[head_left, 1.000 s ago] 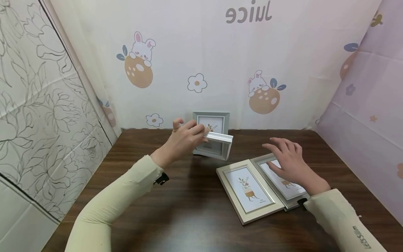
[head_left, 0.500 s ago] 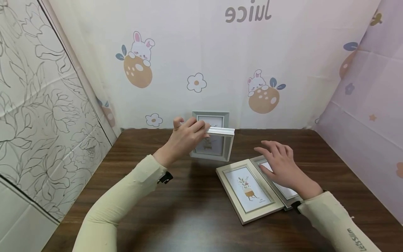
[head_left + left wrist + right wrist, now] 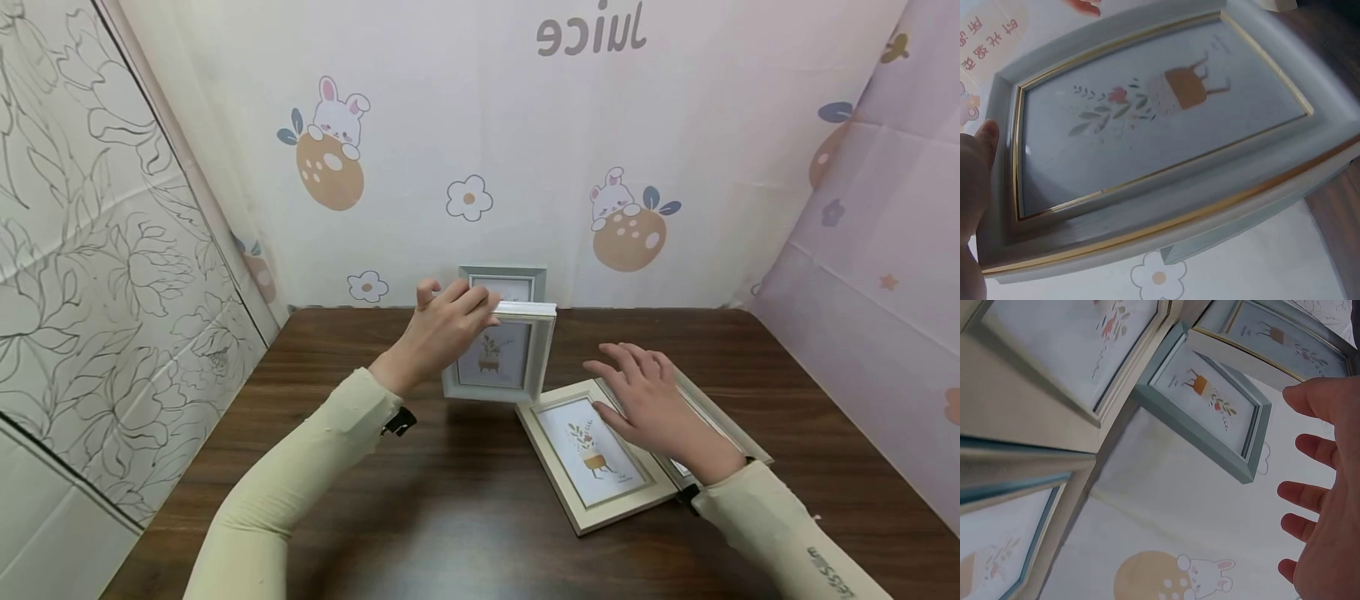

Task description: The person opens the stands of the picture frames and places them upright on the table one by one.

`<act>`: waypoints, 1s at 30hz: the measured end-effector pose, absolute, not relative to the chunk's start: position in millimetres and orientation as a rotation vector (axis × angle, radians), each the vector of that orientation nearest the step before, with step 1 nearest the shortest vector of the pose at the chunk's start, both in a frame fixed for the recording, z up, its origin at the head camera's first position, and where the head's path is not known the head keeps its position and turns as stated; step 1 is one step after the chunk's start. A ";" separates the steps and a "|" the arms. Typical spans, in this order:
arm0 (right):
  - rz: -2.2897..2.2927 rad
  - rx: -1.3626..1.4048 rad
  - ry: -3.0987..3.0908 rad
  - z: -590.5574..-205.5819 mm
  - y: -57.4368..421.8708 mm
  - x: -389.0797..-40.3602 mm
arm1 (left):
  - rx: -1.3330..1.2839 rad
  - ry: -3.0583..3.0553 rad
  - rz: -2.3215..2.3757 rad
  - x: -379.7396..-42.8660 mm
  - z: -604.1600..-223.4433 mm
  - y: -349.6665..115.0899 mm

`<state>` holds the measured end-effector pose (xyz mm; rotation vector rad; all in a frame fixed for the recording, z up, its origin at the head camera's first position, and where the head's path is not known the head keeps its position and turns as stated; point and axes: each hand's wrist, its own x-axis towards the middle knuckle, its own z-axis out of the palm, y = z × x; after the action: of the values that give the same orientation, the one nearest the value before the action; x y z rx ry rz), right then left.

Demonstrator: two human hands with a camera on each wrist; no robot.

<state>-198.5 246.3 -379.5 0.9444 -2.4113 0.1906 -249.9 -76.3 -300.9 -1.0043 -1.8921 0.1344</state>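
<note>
My left hand (image 3: pixel 448 329) grips the top edge of a white picture frame (image 3: pixel 542 350) with a gold inner line, holding it upright above the table. In the left wrist view the thumb lies along one edge of that white frame (image 3: pixel 1147 194), whose picture shows a potted plant. Fingers spread and holding nothing, my right hand (image 3: pixel 648 408) hovers over two frames lying flat. Of these, the cream picture frame (image 3: pixel 551 467) is nearer, and a silver-grey picture frame (image 3: pixel 720 412) is partly hidden under the hand and wrist.
Behind the held frame a grey-green picture frame (image 3: pixel 540 283) stands upright near the back wall. The dark wood table (image 3: pixel 390 517) meets a printed curtain (image 3: pixel 420 150) at the back, with more printed cloth (image 3: pixel 885 250) on the right and a floral panel (image 3: pixel 112 250) on the left.
The white frame has come slightly nearer and its picture now faces the head camera more. My right hand has moved left, from over the silver-grey frame toward the cream one.
</note>
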 end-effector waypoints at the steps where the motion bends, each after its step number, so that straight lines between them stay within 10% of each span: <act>1: 0.202 0.950 -2.405 -380.7 244.6 -198.8 | -1.007 -1.893 0.132 -250.1 -301.0 -75.6; 30: 0.202 0.940 -2.493 -396.5 207.9 -196.2 | -1.032 -2.065 -0.002 -248.7 -301.7 -63.9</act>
<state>-196.2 207.9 -396.5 0.9403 -2.4926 0.2018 -248.7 -63.9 -301.7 -1.0315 -2.0645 -0.0023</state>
